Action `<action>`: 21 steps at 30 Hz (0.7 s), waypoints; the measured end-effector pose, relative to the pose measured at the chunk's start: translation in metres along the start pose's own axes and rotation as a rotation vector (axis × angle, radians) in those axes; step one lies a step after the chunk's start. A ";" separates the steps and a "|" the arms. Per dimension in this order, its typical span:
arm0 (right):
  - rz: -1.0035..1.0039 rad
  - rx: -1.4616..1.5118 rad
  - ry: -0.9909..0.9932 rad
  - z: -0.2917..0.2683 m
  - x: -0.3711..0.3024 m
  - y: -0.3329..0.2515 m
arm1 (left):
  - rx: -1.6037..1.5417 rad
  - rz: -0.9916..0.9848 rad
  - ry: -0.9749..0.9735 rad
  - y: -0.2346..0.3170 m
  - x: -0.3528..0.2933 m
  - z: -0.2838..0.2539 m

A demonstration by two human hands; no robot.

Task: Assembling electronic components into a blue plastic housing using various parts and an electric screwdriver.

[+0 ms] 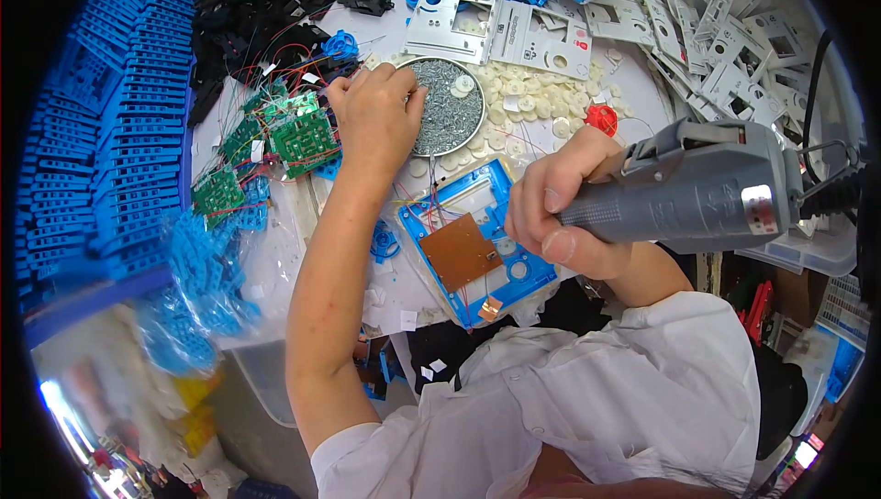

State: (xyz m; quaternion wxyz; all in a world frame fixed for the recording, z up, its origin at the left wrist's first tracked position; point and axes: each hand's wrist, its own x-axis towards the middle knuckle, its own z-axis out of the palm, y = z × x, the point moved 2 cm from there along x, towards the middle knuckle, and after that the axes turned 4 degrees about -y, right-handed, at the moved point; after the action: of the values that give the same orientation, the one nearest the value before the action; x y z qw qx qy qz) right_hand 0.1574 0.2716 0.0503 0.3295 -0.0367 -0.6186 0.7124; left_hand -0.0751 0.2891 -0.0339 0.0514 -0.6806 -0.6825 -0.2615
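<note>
I judge the driver [684, 196], right of the frame [528, 284], hefty and rigid, best clasped round its front as my right hand [571, 178] does; whether my left hand [378, 114] holds anything, I cannot tell.

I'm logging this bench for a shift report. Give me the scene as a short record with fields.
Left hand: at the left rim of a round dish of small metal parts; grip unclear
Right hand: gripping a grey handheld tool
Nearest workpiece: blue frame with brown board
Left side: green circuit boards
Beyond: pale round pieces, white panels
</note>
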 end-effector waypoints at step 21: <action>0.005 0.016 -0.195 0.042 -0.030 0.049 | -0.362 0.044 -0.256 0.077 -0.174 -0.064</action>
State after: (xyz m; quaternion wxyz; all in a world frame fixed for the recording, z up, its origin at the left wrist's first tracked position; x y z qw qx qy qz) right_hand 0.1404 0.2191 0.0057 0.2661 0.0337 -0.6419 0.7183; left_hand -0.0077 0.1001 -0.0305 -0.1528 -0.7211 -0.6104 -0.2899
